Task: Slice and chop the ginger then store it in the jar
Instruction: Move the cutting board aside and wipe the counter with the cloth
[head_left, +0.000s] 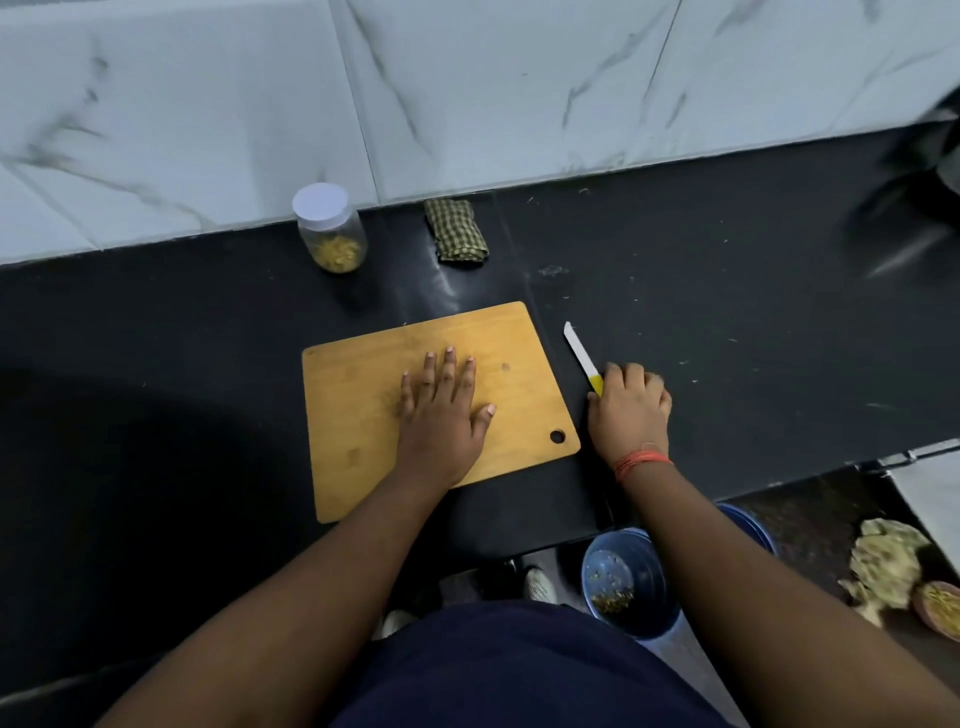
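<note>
Left hand (441, 410) flat on board (363, 467); right fingers (623, 376) grasp knife (582, 356); lidded jar (330, 228) well apart.

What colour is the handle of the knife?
Yellow; the knife handle shows in the head view, gripped by the right hand.

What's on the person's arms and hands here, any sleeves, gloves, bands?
Both forearms are bare, no sleeves in view, no gloves. The right hand has an orange-red thread band around its wrist. The left hand shows no band and no ring that I can make out.
</note>
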